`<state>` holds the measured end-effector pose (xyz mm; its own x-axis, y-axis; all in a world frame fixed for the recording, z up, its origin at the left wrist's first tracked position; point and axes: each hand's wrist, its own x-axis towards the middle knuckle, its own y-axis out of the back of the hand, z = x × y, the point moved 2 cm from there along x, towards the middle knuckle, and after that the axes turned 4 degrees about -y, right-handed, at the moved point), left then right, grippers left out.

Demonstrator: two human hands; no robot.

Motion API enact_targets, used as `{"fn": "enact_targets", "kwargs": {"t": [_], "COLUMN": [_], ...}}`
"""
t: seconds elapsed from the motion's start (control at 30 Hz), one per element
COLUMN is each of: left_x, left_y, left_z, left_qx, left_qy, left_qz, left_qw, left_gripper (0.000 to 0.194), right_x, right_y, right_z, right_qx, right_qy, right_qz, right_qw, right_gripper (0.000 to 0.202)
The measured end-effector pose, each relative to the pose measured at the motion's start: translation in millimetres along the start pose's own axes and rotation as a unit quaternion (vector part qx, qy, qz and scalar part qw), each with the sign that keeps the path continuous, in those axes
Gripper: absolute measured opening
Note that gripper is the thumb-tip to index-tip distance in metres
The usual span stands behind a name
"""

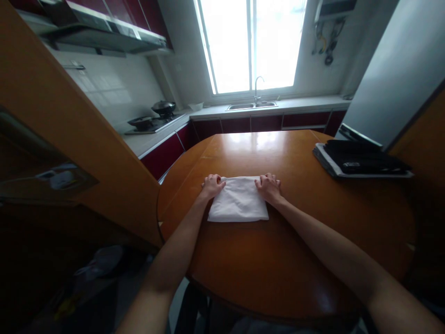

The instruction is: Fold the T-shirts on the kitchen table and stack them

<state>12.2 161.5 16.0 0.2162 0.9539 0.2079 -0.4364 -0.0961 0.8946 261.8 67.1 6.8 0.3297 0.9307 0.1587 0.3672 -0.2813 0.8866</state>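
Observation:
A white cloth (pixel 239 202), folded into a flat, slightly wrinkled rectangle, lies on the brown wooden table (pixel 299 264). At its far left corner is my left hand (pixel 212 186), fingers closed on the cloth's edge with the thumb on top. My right hand (pixel 269 187) grips the far right corner in much the same way, its fingers curled and the thumb resting on the fabric. The cloth's near edge lies free on the wood.
A stack of black folded items (pixel 361 160) lies on the table's right side. Behind the table are a counter with a sink (pixel 252 106) and a stove (pixel 156 124) holding two pans. An orange wooden frame (pixel 104 153) stands at the left.

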Motion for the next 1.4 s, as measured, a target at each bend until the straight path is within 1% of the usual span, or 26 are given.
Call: {"fn": "enact_targets", "kwargs": {"t": [0.13,0.23,0.33,0.43,0.6,0.7,0.77,0.87,0.93,1.03,1.17,1.23,1.3,1.33,1.37,1.4], "left_x": [0.9,1.2,2.0,3.1,2.7,1.2,0.3,-1.1,-2.6,-5.8,-12.3,-15.9,-19.0,-20.2,-21.3,-22.3], "left_y": [-1.0,-1.6,-2.9,-5.1,-4.6,-1.5,0.2,3.0,6.1,12.0,20.4,24.5,28.2,29.8,31.3,32.8], "left_z": [3.4,5.5,5.8,5.3,9.1,12.3,13.5,15.4,18.5,26.7,38.4,42.8,46.3,47.6,48.7,49.6], "left_qx": [-0.055,-0.084,-0.161,-0.234,-0.269,-0.314,-0.344,-0.361,-0.370,-0.385,-0.399,-0.401,-0.399,-0.398,-0.396,-0.396], "left_qy": [-0.031,-0.043,-0.038,-0.024,-0.022,-0.023,-0.017,-0.010,-0.022,-0.062,-0.113,-0.135,-0.155,-0.163,-0.168,-0.171], "left_qz": [-0.006,0.000,0.029,0.060,0.087,0.104,0.108,0.113,0.124,0.138,0.175,0.199,0.217,0.224,0.232,0.243], "left_qw": [0.998,0.996,0.986,0.970,0.959,0.944,0.933,0.925,0.920,0.910,0.893,0.884,0.877,0.875,0.872,0.869], "left_gripper": [0.015,0.021,0.031,0.033,0.035,0.039,0.039,0.037,0.036,0.035,0.031,0.030,0.030,0.030,0.030,0.029], "right_x": [0.1,0.7,1.1,1.2,1.7,2.3,2.3,2.2,2.3,3.9,10.1,14.8,19.7,22.0,23.9,25.6], "right_y": [-2.1,-3.4,-4.2,-4.6,-4.3,-4.1,-3.9,-4.0,-4.3,-4.4,-3.7,-3.8,-4.6,-4.9,-5.1,-4.7], "right_z": [-0.6,0.0,0.7,1.2,2.5,2.9,3.0,3.2,3.4,4.1,6.4,8.5,11.0,12.2,13.3,14.4], "right_qx": [-0.005,-0.008,-0.008,0.000,0.010,0.015,0.019,0.021,0.024,0.039,0.100,0.160,0.248,0.304,0.370,0.437], "right_qy": [-0.001,0.000,-0.006,0.000,0.006,0.004,0.004,0.004,0.002,-0.004,-0.022,-0.038,-0.051,-0.056,-0.060,-0.062], "right_qz": [0.008,0.010,0.015,0.014,0.016,0.011,0.008,0.011,0.013,0.013,0.018,0.022,0.019,0.011,-0.001,-0.017], "right_qw": [1.000,1.000,1.000,1.000,1.000,1.000,1.000,1.000,1.000,0.999,0.995,0.986,0.967,0.951,0.927,0.897], "right_gripper": [0.036,0.037,0.038,0.040,0.040,0.040,0.041,0.041,0.041,0.040,0.037,0.034,0.036,0.040,0.045,0.052]}}
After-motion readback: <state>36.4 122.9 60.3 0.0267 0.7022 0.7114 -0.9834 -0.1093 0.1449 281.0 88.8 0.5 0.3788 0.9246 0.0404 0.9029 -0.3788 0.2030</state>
